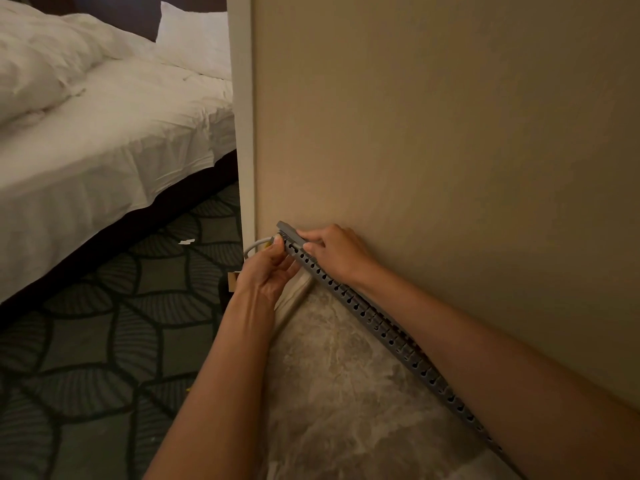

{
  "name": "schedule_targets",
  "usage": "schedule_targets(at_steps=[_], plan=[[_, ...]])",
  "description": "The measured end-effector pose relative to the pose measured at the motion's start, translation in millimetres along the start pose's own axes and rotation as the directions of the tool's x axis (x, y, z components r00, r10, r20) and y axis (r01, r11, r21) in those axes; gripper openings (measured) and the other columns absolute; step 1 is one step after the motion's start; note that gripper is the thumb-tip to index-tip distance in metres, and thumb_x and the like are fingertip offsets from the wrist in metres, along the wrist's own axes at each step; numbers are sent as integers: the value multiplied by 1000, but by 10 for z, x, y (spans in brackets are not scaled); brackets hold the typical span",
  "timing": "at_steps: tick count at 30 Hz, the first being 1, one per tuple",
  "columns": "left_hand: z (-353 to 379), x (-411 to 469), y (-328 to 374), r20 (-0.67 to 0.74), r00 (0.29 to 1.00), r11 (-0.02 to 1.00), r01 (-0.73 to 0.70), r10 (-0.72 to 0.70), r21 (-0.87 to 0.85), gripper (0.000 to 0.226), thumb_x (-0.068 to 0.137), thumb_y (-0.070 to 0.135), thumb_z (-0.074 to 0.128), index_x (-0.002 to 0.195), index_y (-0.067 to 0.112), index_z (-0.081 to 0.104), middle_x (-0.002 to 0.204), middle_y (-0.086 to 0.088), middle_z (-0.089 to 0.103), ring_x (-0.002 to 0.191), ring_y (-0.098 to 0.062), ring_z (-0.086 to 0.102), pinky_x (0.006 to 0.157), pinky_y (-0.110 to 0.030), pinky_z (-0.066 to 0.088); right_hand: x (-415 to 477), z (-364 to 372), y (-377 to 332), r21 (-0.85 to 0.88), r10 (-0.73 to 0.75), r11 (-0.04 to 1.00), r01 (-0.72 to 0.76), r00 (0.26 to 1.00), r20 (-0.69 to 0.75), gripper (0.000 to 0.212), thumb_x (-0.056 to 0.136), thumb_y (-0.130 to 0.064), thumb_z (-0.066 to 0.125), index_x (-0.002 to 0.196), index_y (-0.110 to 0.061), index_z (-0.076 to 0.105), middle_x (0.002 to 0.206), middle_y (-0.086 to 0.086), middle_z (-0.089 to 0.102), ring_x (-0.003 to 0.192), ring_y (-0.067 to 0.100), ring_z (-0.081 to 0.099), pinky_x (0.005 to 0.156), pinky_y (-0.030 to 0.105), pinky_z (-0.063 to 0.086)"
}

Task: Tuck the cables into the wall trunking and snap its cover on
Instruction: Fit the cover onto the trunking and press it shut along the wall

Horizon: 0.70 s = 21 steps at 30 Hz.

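1. The left hand (268, 271) has its fingers curled in. It pinches the grey cables (256, 244) where they loop out of the trunking's far end, just beside the white corner trim (242, 133).
2. The right hand (334, 252) sits just beside it, against the wall (433, 150). Its thumb and fingertips are closed on a flat grey strip at that same end. The strip looks like the cover (289, 231), though I cannot tell how far along it reaches.
3. The trunking (377, 323) runs along the foot of the wall, from the hands toward the lower right and under the right forearm. Its slotted side faces out over the stone floor (346, 375).
4. The step in hand appears to be feeding the cable end down into the channel so the cover can seat. To do it well, the left hand should press the loop flat, below the slotted lip, with no strand riding over the edge.
5. The right hand should set the cover square on both lips at this end first, then press along toward the near end a little at a time. A trapped cable would likely stop it clicking home.
6. Further out lie a patterned carpet (104, 341) and a bed (104, 133) with white sheets, both well apart from the work.
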State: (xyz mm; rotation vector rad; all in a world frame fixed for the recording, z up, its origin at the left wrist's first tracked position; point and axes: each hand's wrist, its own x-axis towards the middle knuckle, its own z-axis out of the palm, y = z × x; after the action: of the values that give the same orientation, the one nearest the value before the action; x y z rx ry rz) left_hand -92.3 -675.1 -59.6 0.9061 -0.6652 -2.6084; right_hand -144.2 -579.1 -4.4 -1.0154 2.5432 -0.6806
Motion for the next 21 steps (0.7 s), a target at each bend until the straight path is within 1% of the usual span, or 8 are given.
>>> schedule_targets(at_steps=[2,7,10,13,16,18,21], plan=[[13,-7,4,-24,1000,1000,-14,13,-22,23,97,7,41,77,8,52,81,-9,57,76,-17,57,91,-38,43,9,3,-22,-12,-10,1000,10,1000,6,39,96,-16,49,135,-17,49,138,6,54,127,21,51,104,28,40],[-7,20,7,-34,999,999,-38,36,-38,21,96,7,43,78,7,54,81,-8,58,76,-17,58,90,-38,46,16,18,-47,-7,-23,1000,23,1000,-3,39,96,-14,48,135,-15,49,136,7,55,125,22,53,103,30,42],[-6,25,5,-14,999,998,-38,38,-47,21,96,7,43,78,7,54,82,-9,59,77,-18,59,82,-39,50,24,32,-50,13,-22,1000,22,999,-31,38,96,-13,48,134,-14,49,135,8,57,124,23,54,104,34,44],[-9,37,2,-2,999,999,-35,35,-29,22,97,6,41,79,6,54,85,-11,59,78,-19,60,87,-41,45,23,43,-49,6,-22,1000,22,999,-49,38,96,-12,47,133,-15,51,132,9,60,121,25,55,103,39,45],[-3,38,-6,15,999,999,-37,38,-30,22,97,5,40,79,5,53,86,-12,60,80,-20,60,92,-44,44,7,31,-51,-41,-33,999,30,997,-69,36,95,-12,47,130,-13,55,124,11,65,114,27,59,97,39,49],[3,30,-3,24,999,998,-34,36,-46,21,97,6,41,80,5,53,86,-12,60,80,-20,60,91,-44,44,0,21,-60,-44,-33,999,29,996,-85,34,95,-12,47,127,-12,58,121,12,66,112,27,61,95,38,49],[13,27,-8,22,999,999,-26,27,-35,19,96,6,42,81,6,54,87,-11,60,80,-20,60,89,-42,44,0,-13,-53,-7,10,1000,-11,997,-81,32,95,-13,48,124,-8,60,123,13,65,114,27,59,99,39,48]])
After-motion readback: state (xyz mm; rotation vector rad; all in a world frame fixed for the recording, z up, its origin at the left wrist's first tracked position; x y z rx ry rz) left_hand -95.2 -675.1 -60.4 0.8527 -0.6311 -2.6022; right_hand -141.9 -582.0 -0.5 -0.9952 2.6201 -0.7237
